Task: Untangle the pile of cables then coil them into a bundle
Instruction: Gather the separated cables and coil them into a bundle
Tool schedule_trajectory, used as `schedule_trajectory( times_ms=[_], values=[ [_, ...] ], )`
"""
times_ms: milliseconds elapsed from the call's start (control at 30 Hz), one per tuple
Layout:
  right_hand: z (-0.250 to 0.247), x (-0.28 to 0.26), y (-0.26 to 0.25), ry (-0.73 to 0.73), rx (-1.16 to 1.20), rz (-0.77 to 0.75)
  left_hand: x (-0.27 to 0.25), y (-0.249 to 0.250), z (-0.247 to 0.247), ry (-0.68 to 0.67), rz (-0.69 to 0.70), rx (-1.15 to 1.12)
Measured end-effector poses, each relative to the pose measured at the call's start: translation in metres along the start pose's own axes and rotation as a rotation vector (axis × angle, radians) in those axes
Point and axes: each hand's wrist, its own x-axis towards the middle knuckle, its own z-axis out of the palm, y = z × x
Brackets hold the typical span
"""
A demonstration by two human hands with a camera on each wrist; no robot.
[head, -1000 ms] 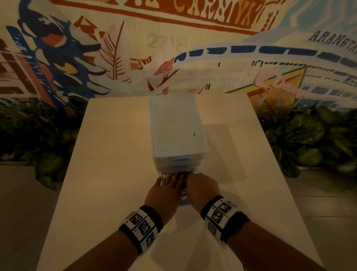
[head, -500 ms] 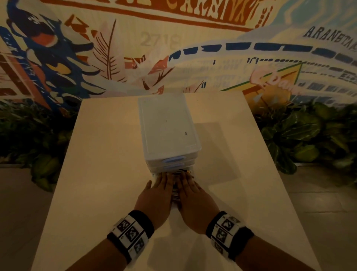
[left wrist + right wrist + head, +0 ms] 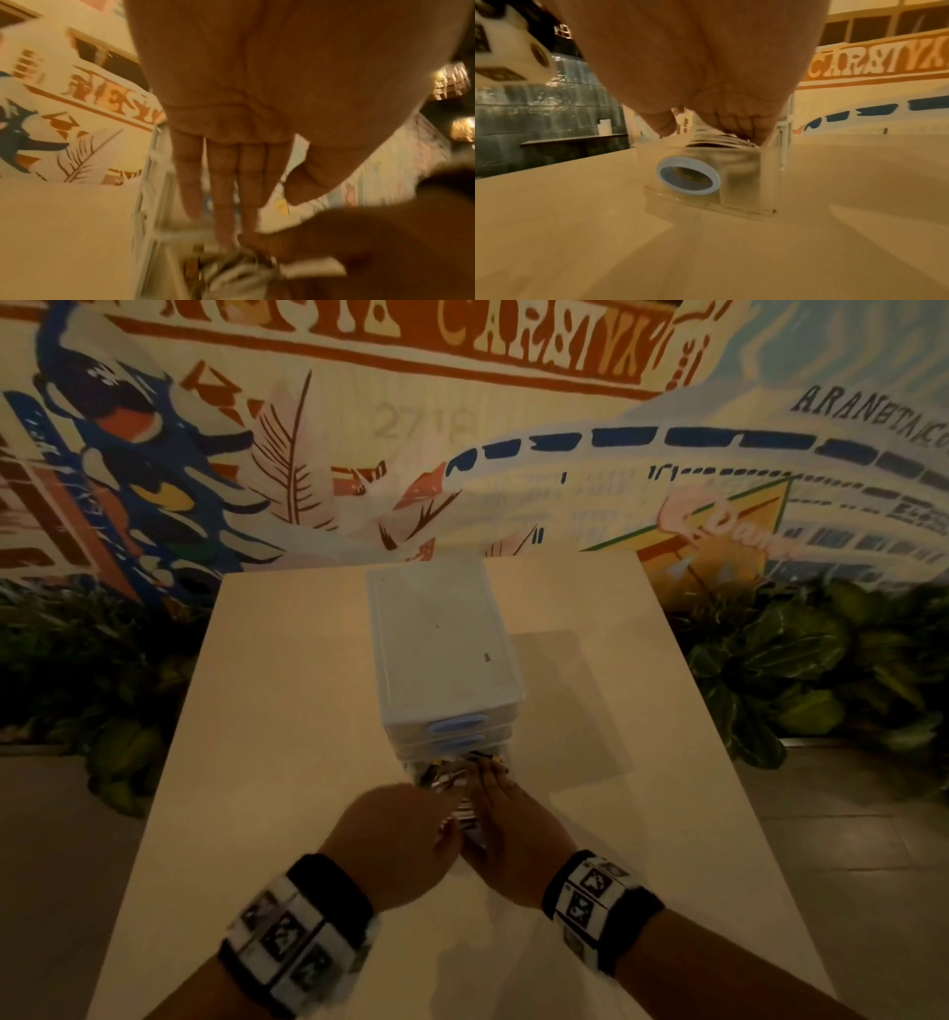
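Observation:
A tangle of cables lies in the pulled-out bottom drawer of a translucent plastic drawer unit. The drawer has a blue ring handle. My left hand is over the drawer's left side. In the left wrist view its fingers point straight down and touch the cables. My right hand reaches in from the right. In the right wrist view its curled fingers dig into the cables and grip them. Most of the pile is hidden under both hands.
The drawer unit stands in the middle of a pale table, with two shut drawers above the open one. Leafy plants flank the table on both sides. A painted mural wall rises behind it.
The bottom drawer has slid out toward me. Both hands have gone from its front edge to over and into it, onto the cables.

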Motion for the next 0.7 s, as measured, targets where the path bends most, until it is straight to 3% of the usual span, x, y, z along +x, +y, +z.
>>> schedule_trajectory(
  times_ms=[67,200,267,333,467,533,700],
  values=[
    [-0.004,0.001,0.000,0.067,0.044,0.003,-0.011,-0.008,-0.026,0.268,0.053,-0.045],
    [0.005,0.002,0.001,0.187,-0.062,-0.182,-0.005,-0.031,-0.069,0.745,-0.141,-0.314],
    [0.014,0.005,0.004,0.187,-0.109,-0.260,0.012,-0.049,-0.072,0.825,-0.202,-0.363],
    [0.021,0.008,0.007,0.137,-0.171,-0.242,0.033,-0.064,-0.064,0.678,-0.284,-0.429],
    [0.030,0.012,0.014,0.082,-0.234,-0.217,0.055,-0.070,-0.045,0.199,-0.404,-0.605],
    [0.031,0.012,0.013,0.086,-0.243,-0.206,0.057,-0.066,-0.035,0.156,-0.381,-0.702],
    [0.031,0.015,0.011,0.098,-0.213,-0.195,0.059,-0.063,-0.030,0.216,-0.387,-0.715]
  ],
)
